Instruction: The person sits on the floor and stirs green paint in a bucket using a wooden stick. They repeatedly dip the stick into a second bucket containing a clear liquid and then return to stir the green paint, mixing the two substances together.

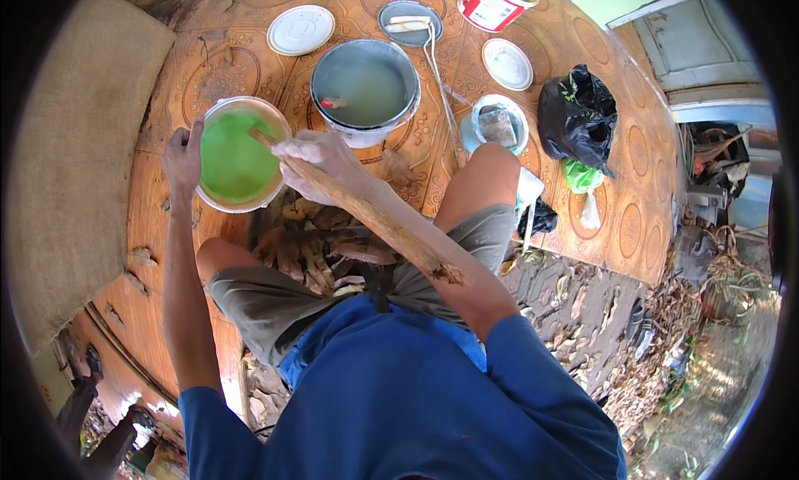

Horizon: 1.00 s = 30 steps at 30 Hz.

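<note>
Reaching forward | right fingers [300, 149] wrapped round stick [374, 217] | left fingers [177, 140] gripping bucket [241, 206]

Left hand [182, 157] forward, arm [190, 297] straight; right hand [315, 162] curled.

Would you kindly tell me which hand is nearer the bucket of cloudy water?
The right hand, gripping a stick, is in front of the bucket; the left hand is farther left, holding the green-filled pail.

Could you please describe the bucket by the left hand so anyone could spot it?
On the brown patterned surface, find the large bucket of grey liquid. Left of it, beside the left hand, stands the green-liquid bucket, the only one with a wooden stick dipped in.
</note>
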### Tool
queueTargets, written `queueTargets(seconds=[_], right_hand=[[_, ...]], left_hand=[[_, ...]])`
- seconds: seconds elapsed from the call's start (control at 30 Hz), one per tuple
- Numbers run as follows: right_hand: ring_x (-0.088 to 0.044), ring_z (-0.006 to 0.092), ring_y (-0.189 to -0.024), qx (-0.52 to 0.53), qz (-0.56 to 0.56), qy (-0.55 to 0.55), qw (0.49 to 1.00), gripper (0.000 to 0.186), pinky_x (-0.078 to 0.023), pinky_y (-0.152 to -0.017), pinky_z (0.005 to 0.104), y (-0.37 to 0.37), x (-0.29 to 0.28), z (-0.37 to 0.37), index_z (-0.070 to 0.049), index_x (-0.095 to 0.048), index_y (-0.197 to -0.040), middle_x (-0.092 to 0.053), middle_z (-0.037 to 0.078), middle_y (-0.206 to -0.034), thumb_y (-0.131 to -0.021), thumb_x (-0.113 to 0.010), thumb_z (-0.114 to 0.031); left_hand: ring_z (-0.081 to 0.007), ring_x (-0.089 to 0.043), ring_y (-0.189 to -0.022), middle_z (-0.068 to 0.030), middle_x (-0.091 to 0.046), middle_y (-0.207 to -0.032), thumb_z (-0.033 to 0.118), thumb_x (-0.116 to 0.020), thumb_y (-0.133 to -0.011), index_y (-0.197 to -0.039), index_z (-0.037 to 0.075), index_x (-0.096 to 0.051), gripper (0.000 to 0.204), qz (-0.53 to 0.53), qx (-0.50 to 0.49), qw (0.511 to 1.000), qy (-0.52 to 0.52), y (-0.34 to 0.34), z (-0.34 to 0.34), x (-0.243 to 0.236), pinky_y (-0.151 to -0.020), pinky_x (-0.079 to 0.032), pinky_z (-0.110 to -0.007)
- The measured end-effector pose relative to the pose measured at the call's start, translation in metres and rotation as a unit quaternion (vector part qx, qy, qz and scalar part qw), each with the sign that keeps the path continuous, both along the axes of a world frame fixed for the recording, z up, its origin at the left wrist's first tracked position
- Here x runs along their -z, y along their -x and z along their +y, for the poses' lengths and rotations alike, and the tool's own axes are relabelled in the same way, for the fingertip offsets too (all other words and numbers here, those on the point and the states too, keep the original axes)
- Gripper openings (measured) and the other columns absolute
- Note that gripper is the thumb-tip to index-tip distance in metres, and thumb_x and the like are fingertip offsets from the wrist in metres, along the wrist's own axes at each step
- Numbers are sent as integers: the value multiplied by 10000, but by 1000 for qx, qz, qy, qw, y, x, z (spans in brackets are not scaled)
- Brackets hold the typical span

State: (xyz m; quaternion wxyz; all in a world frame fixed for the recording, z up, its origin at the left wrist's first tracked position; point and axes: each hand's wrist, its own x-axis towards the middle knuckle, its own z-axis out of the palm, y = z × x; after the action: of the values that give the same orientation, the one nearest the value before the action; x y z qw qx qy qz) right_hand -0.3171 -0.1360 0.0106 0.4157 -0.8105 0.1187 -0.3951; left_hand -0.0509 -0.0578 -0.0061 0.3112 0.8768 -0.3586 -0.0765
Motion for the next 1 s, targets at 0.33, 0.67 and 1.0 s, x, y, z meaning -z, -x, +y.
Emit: queueTargets(seconds=[0.33,0.67,1.0], right_hand=[[-639,250,-688,9,24,107,994,98,-532,-615,356,6,-3,34,-35,-643,-816,-644,99,-758,-730,-617,-73],[-608,250,-566,32,72,-4,997,107,-496,-536,318,2,-7,15,-5,-634,-795,-618,112,-669,-694,-648,-37],[-631,166,-592,-30,80,-31,996,127,-507,-557,276,-21,-27,13,-23,-664,-871,-675,78,-773,-816,-640,-135]], left_hand=[[-269,-556,-610,-152,-595,-638,574,-533,-838,-717,4,-614,588,-5,-12,1000,3,1,5,-3,-612,-442,-377],[-274,-591,-645,-152,-605,-646,627,-531,-809,-721,-1,-615,639,25,-52,998,-21,1,12,-6,-645,-456,-397],[-281,-585,-645,-168,-605,-650,611,-544,-805,-693,-9,-597,632,34,-65,997,3,2,16,-6,-643,-456,-392]])
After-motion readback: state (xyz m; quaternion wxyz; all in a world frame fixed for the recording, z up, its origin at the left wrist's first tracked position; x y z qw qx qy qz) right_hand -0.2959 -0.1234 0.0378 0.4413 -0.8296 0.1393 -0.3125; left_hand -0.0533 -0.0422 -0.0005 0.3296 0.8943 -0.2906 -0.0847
